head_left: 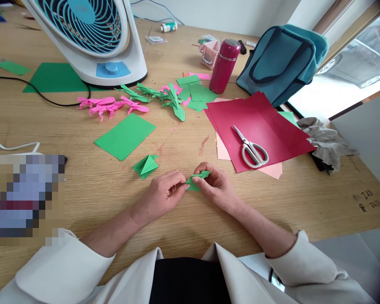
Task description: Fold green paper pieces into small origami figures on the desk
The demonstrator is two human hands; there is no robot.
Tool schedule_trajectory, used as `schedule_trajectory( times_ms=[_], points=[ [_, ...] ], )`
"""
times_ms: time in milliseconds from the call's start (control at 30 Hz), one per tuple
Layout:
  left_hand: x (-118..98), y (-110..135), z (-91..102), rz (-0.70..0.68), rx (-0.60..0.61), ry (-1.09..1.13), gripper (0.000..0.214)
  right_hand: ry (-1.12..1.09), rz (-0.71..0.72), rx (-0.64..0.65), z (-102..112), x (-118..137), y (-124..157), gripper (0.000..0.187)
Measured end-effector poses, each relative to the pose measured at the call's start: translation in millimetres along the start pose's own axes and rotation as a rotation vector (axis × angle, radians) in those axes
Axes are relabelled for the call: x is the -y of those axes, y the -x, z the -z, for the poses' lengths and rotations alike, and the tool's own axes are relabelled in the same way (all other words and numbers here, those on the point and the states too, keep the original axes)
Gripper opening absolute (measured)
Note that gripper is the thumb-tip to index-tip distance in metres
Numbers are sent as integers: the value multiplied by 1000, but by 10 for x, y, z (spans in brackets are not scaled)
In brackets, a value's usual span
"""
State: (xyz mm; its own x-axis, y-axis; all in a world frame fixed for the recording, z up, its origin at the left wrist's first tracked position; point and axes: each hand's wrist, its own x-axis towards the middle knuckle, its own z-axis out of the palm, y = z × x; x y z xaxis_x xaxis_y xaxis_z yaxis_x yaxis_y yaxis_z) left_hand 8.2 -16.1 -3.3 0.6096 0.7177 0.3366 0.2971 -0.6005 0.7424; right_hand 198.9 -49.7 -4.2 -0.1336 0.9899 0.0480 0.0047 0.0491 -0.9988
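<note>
Between my two hands, just above the wooden table [120,228], is a small piece of folded green paper [194,184]. My left hand [167,190] pinches its left corner between thumb and fingertips. On the other side, my right hand [217,188] grips the paper with the thumb on top and fingers behind. Part of the paper is hidden by the fingers. Left of my hands lies another folded green paper piece [146,166], with its pleats standing up. Beyond that is a flat stack of green paper [125,136].
Pink folded figures [104,105] and green folded figures [174,101] lie farther back. White-handled scissors [253,153] rest on red paper sheets [275,135] at right. A fan [114,69], a red thermos [224,67] and a teal bag [278,59] stand behind. Something pixelated [25,198] is at left.
</note>
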Motion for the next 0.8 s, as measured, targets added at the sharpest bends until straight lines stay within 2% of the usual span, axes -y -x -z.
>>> schedule_trajectory(
  times_ms=[333, 533, 700, 800],
  points=[
    [28, 17, -14, -20, -51, -34, 16, 43, -2, 89, 10, 30, -12, 29],
    [25, 16, -17, 3, -51, -30, 17, -9, 1, 32, -1, -5, -9, 29],
    [-5, 17, 11, 65, -40, -15, 16, -50, -6, -34, -11, -9, -8, 29],
    [-14, 7, 25, 110, -49, 27, 16, -75, -22, -31, -11, 4, -3, 27]
  ],
)
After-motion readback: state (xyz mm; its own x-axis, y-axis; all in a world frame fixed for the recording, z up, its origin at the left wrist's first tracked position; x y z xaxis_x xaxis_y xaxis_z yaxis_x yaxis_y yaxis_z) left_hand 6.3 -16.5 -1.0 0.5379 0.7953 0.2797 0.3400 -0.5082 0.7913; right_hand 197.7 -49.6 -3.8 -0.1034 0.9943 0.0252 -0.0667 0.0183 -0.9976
